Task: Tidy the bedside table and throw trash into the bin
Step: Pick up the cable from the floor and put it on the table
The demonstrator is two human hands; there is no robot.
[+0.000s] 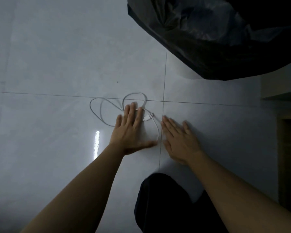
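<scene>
A white charging cable (107,113) lies in loose loops on the glossy tiled floor (49,64), its plug ends beside a grout crossing. The left hand (131,132) lies flat over the loops, fingers spread, gripping nothing. The right hand (178,140) is flat just beside the cable's tail, also empty. Bare floor stretches left. A black bin bag (217,36) is cut off top right; dark furniture at the right edge is unclear.

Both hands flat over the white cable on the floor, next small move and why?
Probably curl the left hand shut on the white cable under its fingertips. The cable lies loose in loops on the tiled floor, neither hand grips it, and the right hand lies open beside its plug end.
</scene>
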